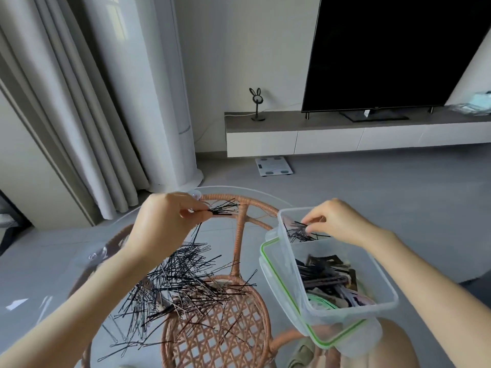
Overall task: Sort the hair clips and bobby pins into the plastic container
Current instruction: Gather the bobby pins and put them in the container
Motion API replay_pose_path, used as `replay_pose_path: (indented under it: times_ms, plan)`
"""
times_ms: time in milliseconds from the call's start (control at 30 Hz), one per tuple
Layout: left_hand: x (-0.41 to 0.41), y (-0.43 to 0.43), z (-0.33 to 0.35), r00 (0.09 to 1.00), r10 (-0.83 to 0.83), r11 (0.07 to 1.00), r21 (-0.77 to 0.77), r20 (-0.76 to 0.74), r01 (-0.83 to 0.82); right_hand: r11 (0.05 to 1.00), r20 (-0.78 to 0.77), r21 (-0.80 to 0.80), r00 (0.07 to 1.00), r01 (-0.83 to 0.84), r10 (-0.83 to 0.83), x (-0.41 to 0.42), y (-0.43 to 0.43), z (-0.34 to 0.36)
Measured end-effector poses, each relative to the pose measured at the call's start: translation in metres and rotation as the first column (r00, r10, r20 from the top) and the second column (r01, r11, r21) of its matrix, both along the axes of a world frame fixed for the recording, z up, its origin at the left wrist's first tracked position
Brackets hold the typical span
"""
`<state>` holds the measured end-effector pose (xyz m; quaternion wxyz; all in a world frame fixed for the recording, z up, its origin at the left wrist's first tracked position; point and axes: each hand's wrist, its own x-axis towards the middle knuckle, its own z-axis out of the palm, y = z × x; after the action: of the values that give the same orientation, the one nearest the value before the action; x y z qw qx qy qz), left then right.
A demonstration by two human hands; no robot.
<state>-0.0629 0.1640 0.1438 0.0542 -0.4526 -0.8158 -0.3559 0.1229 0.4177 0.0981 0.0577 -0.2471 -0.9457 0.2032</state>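
A big heap of black bobby pins (183, 282) lies on a glass tabletop (66, 266) over a rattan frame. My left hand (164, 221) is raised above the heap and pinches a small bundle of bobby pins (224, 209) that stick out to the right. A clear plastic container (382, 288) with two compartments stands at the right on its green-rimmed lid (271, 261). Its near compartment holds dark and pale hair clips (326, 280). My right hand (334, 221) reaches into the far compartment, fingertips pinched on black bobby pins (300, 232) lying there.
The rattan frame (239, 235) shows through the glass, with a woven round shelf (220, 335) below. Beyond are a grey floor, a white scale (273, 166), a low TV cabinet (345, 136) with a television, and curtains at the left.
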Motion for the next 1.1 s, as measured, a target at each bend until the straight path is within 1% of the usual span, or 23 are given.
replay_pose_path:
  times_ms: [100, 233, 333, 367, 433, 500, 567, 667, 733, 800, 833, 900, 1000, 1033, 1100]
  plan:
    - [0.011, 0.024, 0.007, 0.998, -0.066, 0.998, 0.003, -0.022, 0.066, 0.998, -0.033, -0.054, 0.999, 0.016, -0.018, 0.006, 0.006, -0.003]
    - [0.038, 0.072, 0.012, 0.974, -0.223, 0.974, 0.026, -0.041, 0.224, 0.994, -0.202, -0.009, 0.973, 0.113, -0.113, 0.019, 0.011, -0.005]
    - [0.063, 0.112, 0.007, 0.949, -0.311, 0.950, -0.027, -0.058, 0.310, 0.981, -0.316, -0.012, 0.931, 0.192, -0.186, 0.034, 0.012, -0.006]
    - [0.069, 0.123, 0.003, 0.944, -0.326, 0.944, -0.069, -0.056, 0.322, 0.977, -0.343, -0.023, 0.917, 0.210, -0.205, 0.038, 0.011, -0.005]
    - [0.077, 0.144, -0.008, 0.927, -0.370, 0.911, -0.223, -0.066, 0.348, 0.973, -0.369, -0.020, 0.903, 0.231, -0.221, 0.045, 0.009, -0.005]
    - [0.082, 0.160, -0.015, 0.903, -0.421, 0.847, -0.395, -0.087, 0.356, 0.972, -0.360, -0.001, 0.907, 0.233, -0.218, 0.048, 0.008, -0.005]
    - [0.083, 0.171, -0.019, 0.884, -0.453, 0.789, -0.515, -0.117, 0.336, 0.973, -0.340, 0.005, 0.916, 0.229, -0.213, 0.049, 0.007, -0.006]
    - [0.082, 0.181, -0.023, 0.863, -0.493, 0.705, -0.630, -0.105, 0.326, 0.975, -0.336, 0.017, 0.919, 0.223, -0.205, 0.049, 0.007, -0.008]
    - [0.080, 0.181, -0.026, 0.846, -0.527, 0.664, -0.662, -0.084, 0.347, 0.976, -0.335, 0.027, 0.922, 0.215, -0.193, 0.049, 0.006, -0.009]
    - [0.076, 0.178, -0.026, 0.830, -0.553, 0.670, -0.629, -0.068, 0.394, 0.976, -0.328, 0.039, 0.926, 0.212, -0.188, 0.048, 0.005, -0.008]
    - [0.073, 0.175, -0.024, 0.833, -0.550, 0.698, -0.576, -0.051, 0.426, 0.975, -0.323, 0.046, 0.927, 0.218, -0.191, 0.048, 0.005, -0.007]
    - [0.065, 0.166, -0.016, 0.860, -0.510, 0.789, -0.417, -0.034, 0.452, 0.970, -0.327, 0.065, 0.924, 0.233, -0.200, 0.048, -0.001, -0.004]
    - [0.042, 0.138, -0.007, 0.932, -0.358, 0.924, -0.169, -0.059, 0.344, 0.965, -0.444, 0.055, 0.872, 0.256, -0.206, 0.047, -0.022, 0.007]
    - [0.031, 0.124, -0.008, 0.954, -0.297, 0.950, -0.117, -0.051, 0.289, 0.968, -0.497, 0.030, 0.844, 0.248, -0.201, 0.044, -0.034, 0.011]
    - [0.005, 0.088, -0.016, 0.985, -0.171, 0.981, -0.099, -0.022, 0.168, 0.981, -0.577, -0.057, 0.796, 0.184, -0.183, 0.038, -0.067, 0.016]
